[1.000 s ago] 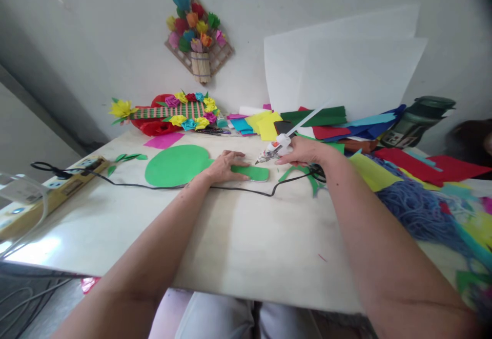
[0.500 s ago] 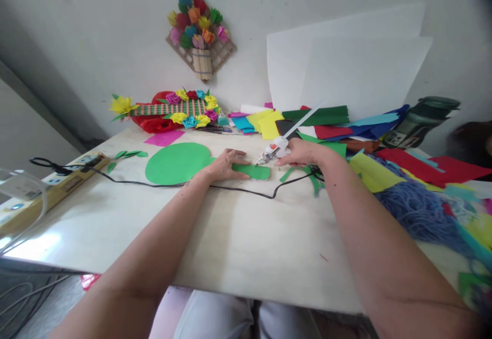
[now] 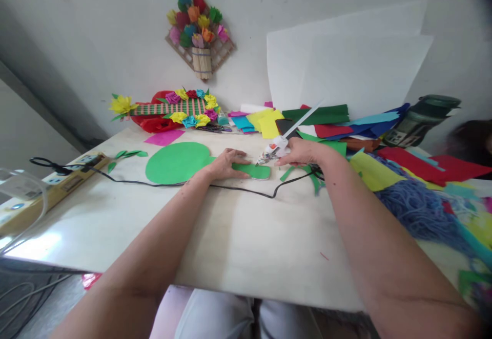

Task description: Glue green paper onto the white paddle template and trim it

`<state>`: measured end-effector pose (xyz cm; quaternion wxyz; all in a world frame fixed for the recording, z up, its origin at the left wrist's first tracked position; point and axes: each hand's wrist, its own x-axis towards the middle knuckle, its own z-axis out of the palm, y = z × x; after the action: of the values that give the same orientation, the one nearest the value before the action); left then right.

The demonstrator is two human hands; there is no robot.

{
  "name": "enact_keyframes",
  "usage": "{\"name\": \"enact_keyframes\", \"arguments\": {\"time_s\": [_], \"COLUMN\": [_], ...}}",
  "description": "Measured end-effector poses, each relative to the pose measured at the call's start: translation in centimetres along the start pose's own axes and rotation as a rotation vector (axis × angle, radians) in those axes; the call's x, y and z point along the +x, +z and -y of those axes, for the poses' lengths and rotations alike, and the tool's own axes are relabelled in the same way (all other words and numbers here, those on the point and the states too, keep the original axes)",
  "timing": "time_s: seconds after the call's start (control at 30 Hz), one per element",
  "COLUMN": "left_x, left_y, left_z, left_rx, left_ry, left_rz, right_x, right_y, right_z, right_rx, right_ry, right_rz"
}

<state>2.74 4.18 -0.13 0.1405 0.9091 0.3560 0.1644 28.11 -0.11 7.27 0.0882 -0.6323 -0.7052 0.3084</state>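
A green paddle-shaped cutout (image 3: 177, 162), with a round body and a narrow handle, lies flat on the table (image 3: 246, 247). My left hand (image 3: 226, 165) rests across its handle with the fingers stretched out, pressing it down. In my right hand (image 3: 302, 152) is a white hot glue gun (image 3: 275, 148), with a long glue stick poking out of its back. The nozzle points down at the handle's upper edge, close to or touching it. Beneath the right wrist lie thin green scraps (image 3: 317, 180).
A black cord (image 3: 246, 189) runs from the power strip (image 3: 57, 185) across the table. Behind stand a flower-decorated guitar shape (image 3: 172, 108), colored paper sheets (image 3: 271, 123) and a dark bottle (image 3: 426, 119). Blue yarn (image 3: 415, 211) lies at right, small green leaves (image 3: 128, 153) at left.
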Motion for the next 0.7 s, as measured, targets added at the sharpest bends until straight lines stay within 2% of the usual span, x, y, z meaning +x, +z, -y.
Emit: {"name": "enact_keyframes", "arguments": {"time_s": [0.43,0.7], "left_x": [0.0,0.1], "left_y": [0.0,0.0], "left_z": [-0.1,-0.1], "left_rx": [-0.003,0.000], "left_ry": [-0.008,-0.007], "left_rz": [-0.003,0.002], "right_x": [-0.4,-0.4], "right_y": [0.1,0.0], "right_z": [1.1,1.6], "right_rx": [-0.056,-0.137], "right_ry": [-0.067,-0.033], "right_rz": [-0.063,0.009]}}
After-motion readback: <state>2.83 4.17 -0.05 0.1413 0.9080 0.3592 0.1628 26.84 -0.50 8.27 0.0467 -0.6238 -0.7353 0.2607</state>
